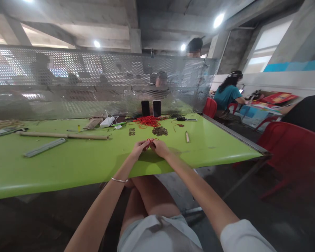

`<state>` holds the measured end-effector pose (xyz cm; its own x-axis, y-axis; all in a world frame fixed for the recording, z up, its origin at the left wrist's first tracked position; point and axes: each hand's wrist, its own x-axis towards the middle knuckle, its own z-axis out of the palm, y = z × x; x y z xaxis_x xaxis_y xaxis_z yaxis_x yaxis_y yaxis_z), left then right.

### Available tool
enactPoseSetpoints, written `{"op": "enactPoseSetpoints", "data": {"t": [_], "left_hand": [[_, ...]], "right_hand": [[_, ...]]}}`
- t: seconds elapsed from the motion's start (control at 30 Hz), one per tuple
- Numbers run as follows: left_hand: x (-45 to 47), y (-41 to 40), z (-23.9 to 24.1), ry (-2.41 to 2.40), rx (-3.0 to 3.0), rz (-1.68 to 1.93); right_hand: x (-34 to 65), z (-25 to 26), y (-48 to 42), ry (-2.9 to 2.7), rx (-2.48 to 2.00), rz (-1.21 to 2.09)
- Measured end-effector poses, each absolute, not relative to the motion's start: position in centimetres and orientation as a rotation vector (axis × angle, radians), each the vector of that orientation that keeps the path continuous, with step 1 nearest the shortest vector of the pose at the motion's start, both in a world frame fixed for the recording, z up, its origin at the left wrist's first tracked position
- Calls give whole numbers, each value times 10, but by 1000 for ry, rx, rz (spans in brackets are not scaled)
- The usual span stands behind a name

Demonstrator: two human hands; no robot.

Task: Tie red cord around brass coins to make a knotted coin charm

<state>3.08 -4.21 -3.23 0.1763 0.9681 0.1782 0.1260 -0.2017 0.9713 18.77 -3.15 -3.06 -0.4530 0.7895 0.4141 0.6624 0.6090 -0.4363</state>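
Observation:
Close together over the green tabletop (pixel 89 164), my two hands pinch a red cord (pixel 152 139). My left hand (pixel 141 148) has its fingers closed on the cord's left part. On the right part, the fingers of my right hand (pixel 160 148) are closed too. Whether anything else sits between the fingertips is hidden. Just beyond my hands lies a heap of dark bronze-coloured coins (pixel 160 131). A few more coins (pixel 131 131) are laid out in a small group to its left. Behind them spreads a tangled pile of red cords (pixel 148 121).
Two phones (pixel 156 108) stand by the perforated metal screen (pixel 99 84). Bamboo poles (pixel 86 136) and a grey tray-like strip (pixel 44 147) lie left. A wooden-handled tool (pixel 187 137) lies right, before a black-handled tool (pixel 186 119). A person in teal (pixel 227 96) sits beyond red chairs (pixel 291 147).

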Motion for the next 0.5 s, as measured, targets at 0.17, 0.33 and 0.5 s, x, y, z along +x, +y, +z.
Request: {"op": "enactPoseSetpoints", "data": {"t": [0.17, 0.33, 0.5], "left_hand": [[30, -41, -32, 1162, 1533, 1233], [27, -40, -30, 1292, 1551, 1292], [23, -42, -28, 1522, 1599, 1265]], "right_hand": [[187, -33, -29, -2228, -1047, 390], [190, -33, -28, -2177, -915, 577], [197, -33, -24, -1983, -834, 811]]}}
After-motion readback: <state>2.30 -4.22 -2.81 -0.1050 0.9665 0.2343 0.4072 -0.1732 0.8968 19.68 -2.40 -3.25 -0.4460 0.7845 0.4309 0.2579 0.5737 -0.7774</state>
